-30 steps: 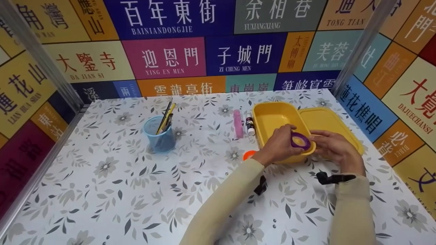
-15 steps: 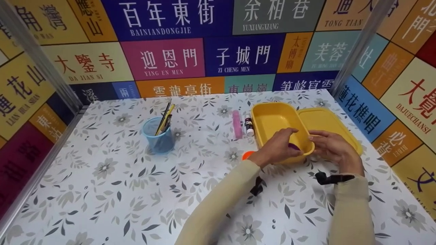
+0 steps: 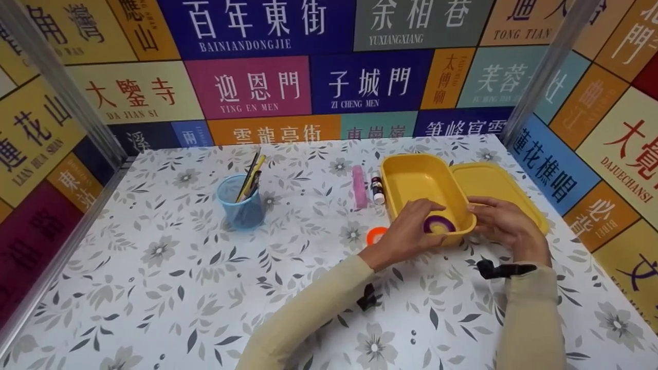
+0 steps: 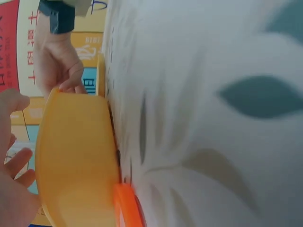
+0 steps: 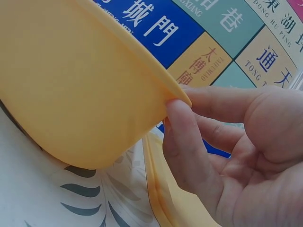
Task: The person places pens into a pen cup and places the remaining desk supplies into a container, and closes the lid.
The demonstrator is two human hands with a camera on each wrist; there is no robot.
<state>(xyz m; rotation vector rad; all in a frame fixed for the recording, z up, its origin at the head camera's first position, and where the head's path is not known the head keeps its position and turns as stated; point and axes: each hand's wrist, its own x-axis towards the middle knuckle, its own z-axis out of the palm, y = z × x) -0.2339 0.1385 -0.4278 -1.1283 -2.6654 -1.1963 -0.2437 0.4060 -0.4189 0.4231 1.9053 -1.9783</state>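
Observation:
A yellow plastic box (image 3: 408, 177) stands uncovered on the table. At its near right corner my right hand (image 3: 501, 221) pinches the rim between thumb and fingers, as the right wrist view shows. A purple ring (image 3: 447, 222), like a roll of tape, lies inside the near end of the box. My left hand (image 3: 408, 231) is over the near left rim beside the ring. In the left wrist view the left fingers (image 4: 19, 161) are spread apart with nothing between them. An orange ring (image 3: 377, 234) lies on the table against the box's near left side.
The flat yellow lid (image 3: 496, 190) lies right of the box. To the left are a dark tube with a white cap (image 3: 378, 190) and a pink translucent strip (image 3: 359, 187). Farther left stands a blue mesh cup (image 3: 240, 208) with pens. Lettered panels (image 3: 247, 85) border the table.
My left hand has lowered the purple ring into the box, let go of it and drawn back to the left. The right hand keeps its hold on the rim.

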